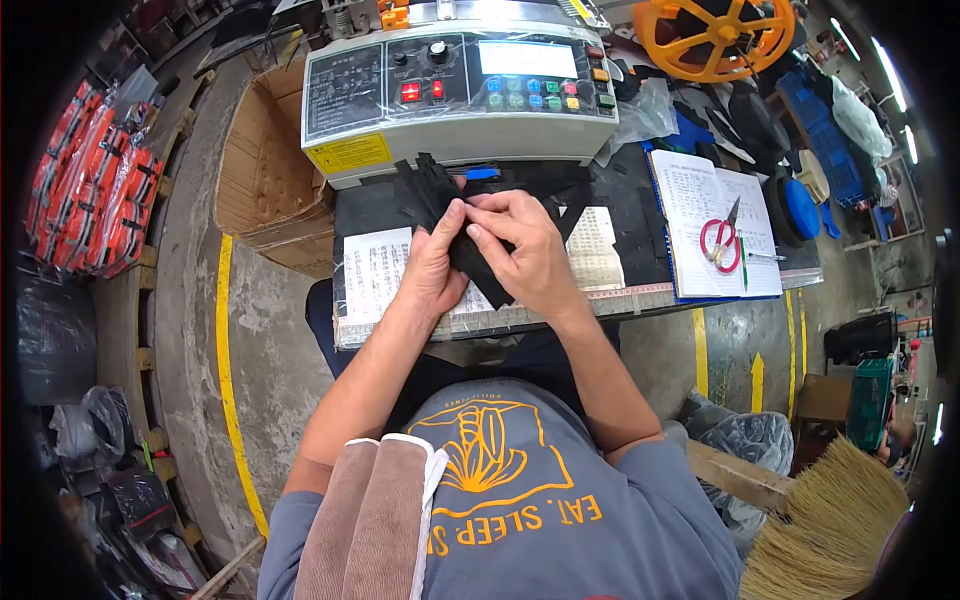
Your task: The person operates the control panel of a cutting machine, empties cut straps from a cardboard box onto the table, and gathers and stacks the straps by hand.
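Head view: fingers [518, 208] hold black material [428, 185] near table edge [650, 301].

The hands [525, 245] partly hide the black material [432, 186], and the notebook writing [688, 190] is unreadably small.

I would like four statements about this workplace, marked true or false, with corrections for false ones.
1. The left hand and right hand both touch black flexible strips. True.
2. The red-handled metal scissors lie on the floor. False: the scissors lie on the open white-paged notebook.
3. An orange spoked wheel is right of the pale box-shaped machine. True.
4. The open brown cardboard box stands at the machine's right. False: it stands at its left.
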Demonstrator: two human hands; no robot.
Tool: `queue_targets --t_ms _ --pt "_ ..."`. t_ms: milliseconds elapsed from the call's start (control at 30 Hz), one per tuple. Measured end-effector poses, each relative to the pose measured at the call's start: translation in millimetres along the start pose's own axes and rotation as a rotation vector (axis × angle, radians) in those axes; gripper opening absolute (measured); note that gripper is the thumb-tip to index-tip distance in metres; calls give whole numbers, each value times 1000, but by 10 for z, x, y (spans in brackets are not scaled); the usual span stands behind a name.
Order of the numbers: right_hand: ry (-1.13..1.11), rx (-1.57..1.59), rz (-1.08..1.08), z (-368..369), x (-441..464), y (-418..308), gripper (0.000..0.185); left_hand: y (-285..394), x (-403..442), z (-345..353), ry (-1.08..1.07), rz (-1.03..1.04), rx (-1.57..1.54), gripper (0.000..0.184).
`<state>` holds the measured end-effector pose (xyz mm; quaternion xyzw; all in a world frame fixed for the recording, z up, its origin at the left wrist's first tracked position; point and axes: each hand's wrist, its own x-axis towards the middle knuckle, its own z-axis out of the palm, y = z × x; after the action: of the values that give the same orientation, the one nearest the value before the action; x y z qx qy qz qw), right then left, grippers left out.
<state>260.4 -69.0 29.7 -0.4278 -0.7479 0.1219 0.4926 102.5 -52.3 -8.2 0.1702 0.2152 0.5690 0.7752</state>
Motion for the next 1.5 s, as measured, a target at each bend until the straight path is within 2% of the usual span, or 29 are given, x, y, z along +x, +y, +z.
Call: queue_targets --t_ms 100,133,233,267,333,400,433,467,500,567,667,767,867,967,1167,1267,1367,1500 --pt "-1 232 267 -70 -54 -75 27 23 -23 -6 -51 -62 246 44" --pt "-30 240 248 -99 -51 -64 29 -28 -13 29 21 12 184 43" --pt "-38 489 333 -222 -138 -35 29 9 23 -52 46 -18 69 45" --pt "-49 268 334 -419 -143 5 25 11 -11 35 67 -10 58 46" --pt "86 -216 326 -812 -143 196 18 20 -9 -11 37 -23 43 48" --pt "146 -750 382 -1241 -359 682 29 14 -8 -89 13 -38 30 49" --pt "101 -1009 482 -1421 -439 805 34 11 14 -141 -1 -46 27 50" --pt "12 -1061 619 -1575 -499 951 33 6 39 -188 -16 -55 25 51" --pt "-31 -992 684 -1685 -530 1006 29 -7 59 -239 -32 -50 35 52" --pt "-63 -864 585 -1815 -635 1006 22 -8 73 -259 -62 -43 59 53" --pt "-268 -670 567 -1984 -629 947 27 14 -2 -127 22 -52 64 54" --pt "-298 -621 297 -2061 -564 827 41 73 -31 -44 44 -63 78 55" --pt "-450 -563 93 -2116 -470 910 50 54 10 -87 34 -53 54 56" --pt "-582 -586 328 -2139 -373 746 44 92 -38 -86 25 -69 -41 55" --pt "-610 -447 410 -2149 -391 900 38 343 -295 -362 4 21 -35 59" --pt "-691 -195 642 -1988 -182 956 42 441 -319 -471 30 59 -21 64" --pt "-681 -207 435 -1618 178 883 54 426 -273 -456 61 60 18 63" --pt "-731 -444 201 -1210 496 963 72 442 -280 -410 72 60 22 66"
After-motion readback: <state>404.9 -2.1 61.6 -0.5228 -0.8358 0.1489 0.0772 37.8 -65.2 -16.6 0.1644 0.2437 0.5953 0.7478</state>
